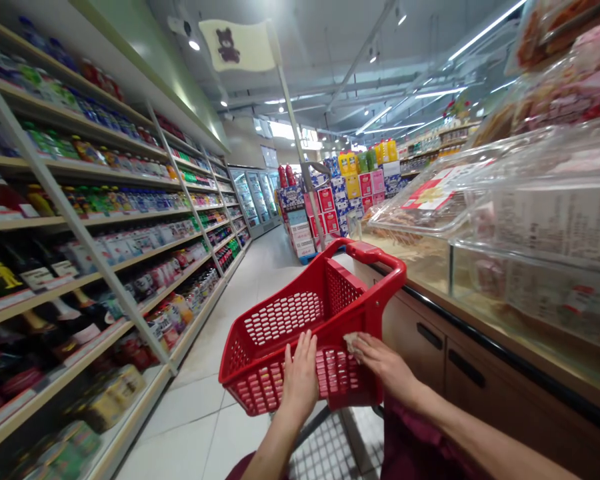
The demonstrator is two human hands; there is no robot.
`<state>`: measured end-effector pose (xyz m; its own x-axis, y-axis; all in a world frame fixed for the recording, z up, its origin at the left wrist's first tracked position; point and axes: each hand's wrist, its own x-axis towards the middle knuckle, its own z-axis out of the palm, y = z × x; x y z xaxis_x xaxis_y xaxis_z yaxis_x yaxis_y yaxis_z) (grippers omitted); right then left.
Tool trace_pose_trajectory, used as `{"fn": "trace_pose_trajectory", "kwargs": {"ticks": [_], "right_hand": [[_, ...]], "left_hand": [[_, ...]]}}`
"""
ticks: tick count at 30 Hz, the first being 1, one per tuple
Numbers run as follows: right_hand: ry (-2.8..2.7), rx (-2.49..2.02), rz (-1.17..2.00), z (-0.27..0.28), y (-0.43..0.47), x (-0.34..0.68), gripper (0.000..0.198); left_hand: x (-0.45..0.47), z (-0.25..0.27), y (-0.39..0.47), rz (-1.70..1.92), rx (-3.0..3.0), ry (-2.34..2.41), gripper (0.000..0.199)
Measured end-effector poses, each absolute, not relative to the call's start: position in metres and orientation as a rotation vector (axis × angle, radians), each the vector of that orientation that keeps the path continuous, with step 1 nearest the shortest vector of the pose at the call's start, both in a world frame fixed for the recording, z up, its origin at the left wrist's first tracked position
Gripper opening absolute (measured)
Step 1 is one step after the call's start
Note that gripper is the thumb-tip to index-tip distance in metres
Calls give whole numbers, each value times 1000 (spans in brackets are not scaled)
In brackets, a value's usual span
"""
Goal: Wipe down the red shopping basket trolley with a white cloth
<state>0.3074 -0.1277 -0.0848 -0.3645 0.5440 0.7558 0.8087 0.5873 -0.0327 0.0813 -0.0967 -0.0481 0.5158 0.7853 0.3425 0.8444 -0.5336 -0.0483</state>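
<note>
A small red plastic shopping cart stands right in front of me, its slotted side turned toward me and its handle at the upper right. My left hand lies against that side, fingers stretched out and pointing up to the rim. Farther right, my right hand presses a crumpled pale cloth to the cart's side near the handle end; fingers cover part of the cloth. From the cart rises a pole with a cream flag bearing a brown bear.
Drink shelves line the left side. A wooden counter with clear plastic food packs runs close along the right. Stacked cartons stand ahead, and glass-door fridges farther back. Below lies a tiled floor.
</note>
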Motion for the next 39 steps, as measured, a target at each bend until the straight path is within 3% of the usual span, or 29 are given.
{"fn": "trace_pose_trajectory", "kwargs": {"ticks": [9, 17, 20, 26, 31, 39], "right_hand": [[-2041, -1064, -512, -58, -133, 317, 35], [-1822, -1194, -768, 15, -108, 350, 36], [-1624, -1369, -841, 14, -107, 355, 37], [-1972, -1213, -816, -4, -102, 311, 36], [-1673, -1416, -857, 7, -99, 336, 36], [-1865, -1336, -876, -1, -99, 327, 36]], "left_hand": [[89, -54, -94, -461, -2518, -1335, 73], [91, -55, -95, -389, -2433, -1507, 73], [91, -58, -95, -423, -2414, -1489, 72], [87, -64, -92, -427, -2390, -1485, 72], [83, -71, -93, -435, -2343, -1528, 72], [81, -74, -91, -402, -2314, -1539, 71]]}}
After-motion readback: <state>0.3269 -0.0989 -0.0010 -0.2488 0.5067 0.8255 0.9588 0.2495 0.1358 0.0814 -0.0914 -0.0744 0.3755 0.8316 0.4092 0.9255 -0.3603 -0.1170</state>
